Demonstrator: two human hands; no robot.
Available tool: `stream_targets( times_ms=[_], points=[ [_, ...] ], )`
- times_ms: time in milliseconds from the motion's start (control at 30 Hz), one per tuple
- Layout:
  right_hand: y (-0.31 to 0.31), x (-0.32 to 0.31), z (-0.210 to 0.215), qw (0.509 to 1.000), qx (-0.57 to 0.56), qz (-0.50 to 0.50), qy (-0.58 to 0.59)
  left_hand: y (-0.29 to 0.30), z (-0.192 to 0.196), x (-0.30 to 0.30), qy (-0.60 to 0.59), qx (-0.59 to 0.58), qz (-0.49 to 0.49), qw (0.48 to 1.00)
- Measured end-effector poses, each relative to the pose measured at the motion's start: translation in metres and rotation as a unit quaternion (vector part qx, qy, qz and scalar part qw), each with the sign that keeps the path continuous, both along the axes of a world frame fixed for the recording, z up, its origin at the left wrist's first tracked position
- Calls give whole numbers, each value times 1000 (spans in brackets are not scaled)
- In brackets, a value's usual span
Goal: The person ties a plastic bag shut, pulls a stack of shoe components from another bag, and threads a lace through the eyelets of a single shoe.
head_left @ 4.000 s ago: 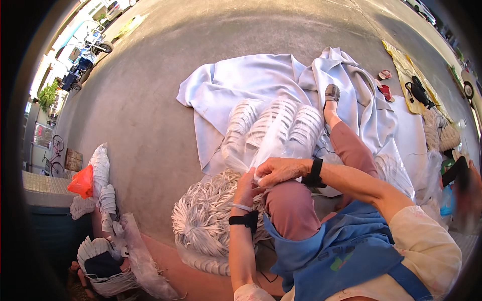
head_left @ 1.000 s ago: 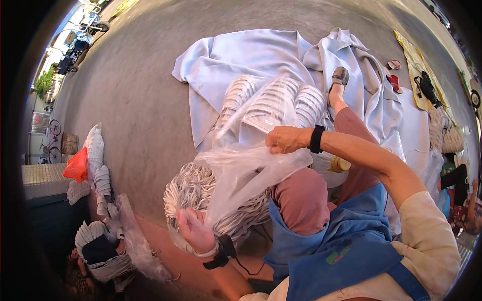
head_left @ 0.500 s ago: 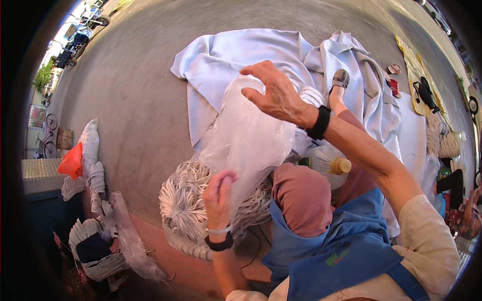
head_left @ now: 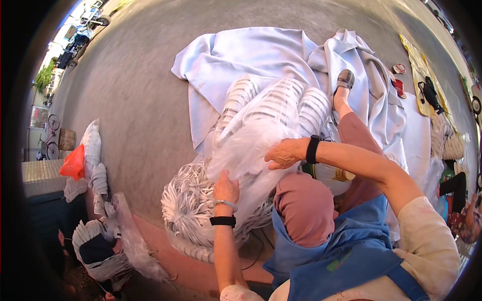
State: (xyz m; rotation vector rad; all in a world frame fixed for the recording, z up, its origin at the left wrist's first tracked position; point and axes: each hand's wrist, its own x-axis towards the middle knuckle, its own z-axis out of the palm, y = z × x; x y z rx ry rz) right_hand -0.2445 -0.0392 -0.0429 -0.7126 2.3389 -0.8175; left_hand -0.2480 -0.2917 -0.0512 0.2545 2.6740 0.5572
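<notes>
A clear plastic sheet [head_left: 246,146] lies crumpled between my two hands. My left hand [head_left: 227,189] is closed at its near left edge, fingers pressed together against the film. Bent in from the right, my right hand [head_left: 287,153] has curled fingers gathering the film's right side. Beyond the hands, white ribbed rolls [head_left: 273,103] of strip material lie side by side, the film covering part of them. Under and beside my left hand sits a big coil of whitish cords [head_left: 186,200]. Both fingertips are partly lost in the plastic.
A pale silvery cloth [head_left: 251,47] spreads under the rolls. A cap-covered head or knee in pink cloth [head_left: 305,208] and a blue apron [head_left: 346,261] are close below. An oil bottle [head_left: 343,174] stands right. More white bundles [head_left: 90,150] and an orange bag [head_left: 73,163] lie left.
My right hand has come down and nearer, drawing the raised plastic back with it. The ribbed rolls are now uncovered more plainly. My left hand has shifted slightly right.
</notes>
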Motion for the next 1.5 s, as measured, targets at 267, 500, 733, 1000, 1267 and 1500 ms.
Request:
stream_targets(
  times_ms=[267, 500, 733, 1000, 1267, 1500],
  points=[
    [28, 43, -19, 969, 209, 125, -40, -47, -27, -49, -18, 305, 479, 823],
    [-39, 11, -46, 997, -12, 44, -65, 21, 39, -39, 398, 181, 259, 861],
    [-10, -7, -66, 934, 81, -345, 49, 44, 3, 10, 83, 166, -56, 981],
    [68, -62, -35, 856, 117, -402, 304, 62, -26, 16, 129, 61, -157, 977],
    [177, -23, -42, 877, 349, -276, 185, -15, -63, 33, -56, -133, -148, 978],
    [83, -20, -25, 968, 29, -156, 196, 110, -6, -14, 200, 227, -127, 945]
  ],
)
